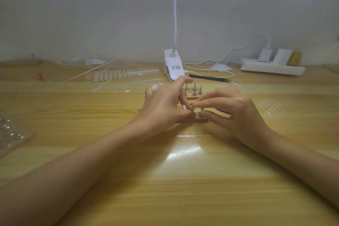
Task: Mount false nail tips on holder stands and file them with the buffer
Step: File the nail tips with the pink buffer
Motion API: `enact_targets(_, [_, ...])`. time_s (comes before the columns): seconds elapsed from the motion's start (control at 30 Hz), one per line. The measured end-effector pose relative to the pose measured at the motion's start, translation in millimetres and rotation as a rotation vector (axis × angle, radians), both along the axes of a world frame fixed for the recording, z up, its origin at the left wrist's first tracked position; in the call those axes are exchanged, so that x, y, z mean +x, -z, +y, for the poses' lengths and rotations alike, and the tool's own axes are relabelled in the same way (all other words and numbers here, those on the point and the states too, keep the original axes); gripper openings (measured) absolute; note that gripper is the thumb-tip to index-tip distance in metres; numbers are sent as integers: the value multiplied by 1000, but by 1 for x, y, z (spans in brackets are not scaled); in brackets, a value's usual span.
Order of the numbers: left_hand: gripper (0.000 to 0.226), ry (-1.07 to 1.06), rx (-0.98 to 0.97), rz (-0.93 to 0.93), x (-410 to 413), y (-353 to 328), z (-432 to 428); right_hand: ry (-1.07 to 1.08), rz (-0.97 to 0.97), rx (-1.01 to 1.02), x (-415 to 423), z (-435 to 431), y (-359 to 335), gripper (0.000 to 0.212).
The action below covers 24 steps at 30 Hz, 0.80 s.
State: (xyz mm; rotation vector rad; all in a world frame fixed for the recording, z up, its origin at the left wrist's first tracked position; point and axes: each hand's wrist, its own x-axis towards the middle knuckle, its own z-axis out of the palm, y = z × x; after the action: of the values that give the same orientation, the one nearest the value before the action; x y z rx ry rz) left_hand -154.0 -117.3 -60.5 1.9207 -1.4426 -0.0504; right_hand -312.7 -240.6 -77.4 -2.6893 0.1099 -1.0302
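Note:
A small wooden base with holder stands lies at the table's middle, mostly hidden by my hands. My left hand curls over its left side, fingertips pinching at a stand. My right hand pinches a small clear nail tip at a stand from the right. A second wooden base with several metal holder stands sits just behind. An empty clear sprue strip lies in front of the hands. The buffer is not in view for certain.
Rows of white nail tips lie at the back left, clear tips at the right. A white clip lamp, black tweezers and a power strip stand at the back. A plastic tray sits at the left edge.

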Motion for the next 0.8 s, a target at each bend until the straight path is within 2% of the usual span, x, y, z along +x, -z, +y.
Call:
enact_targets(0.1, [66, 11, -2, -11, -1, 0, 0, -36, 3, -19, 1, 1, -1, 18])
enact_targets(0.2, [64, 21, 0, -6, -1, 0, 0, -23, 14, 43, 5, 2, -2, 17])
enact_targets(0.4, [65, 17, 15, 30, 0, 0, -1, -25, -28, 65, 16, 2, -3, 4])
enact_targets(0.6, [66, 12, 29, 49, 0, 0, -1, -14, -19, 95, 17, 4, -3, 2])
enact_targets(0.8, [65, 17, 30, 52, 0, 0, -1, -35, -14, 180, 17, 9, -7, 9])
